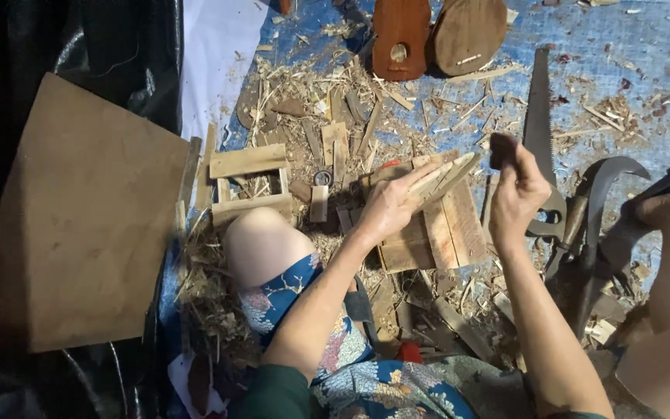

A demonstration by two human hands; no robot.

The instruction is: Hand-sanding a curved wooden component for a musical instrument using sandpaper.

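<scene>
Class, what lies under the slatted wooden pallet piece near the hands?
Wood shavings and blue tarp show around the slatted wooden pallet piece; whatever lies directly beneath it is covered.

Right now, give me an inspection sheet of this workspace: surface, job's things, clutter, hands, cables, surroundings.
Surface: blue scuffed floor sheet, littered with chips.
Job's things: pale thin wooden stick in the left hand; small dark block in the right hand; slatted wooden pallet piece beneath.
Clutter: pale wood shavings, small slatted wooden frame, hand saw, curved dark blade, two brown carved wooden bodies.
Hands: both closed on their items.
Cables: nothing seen.
Surroundings: brown flat board, black plastic sheeting, white sheet.
</scene>
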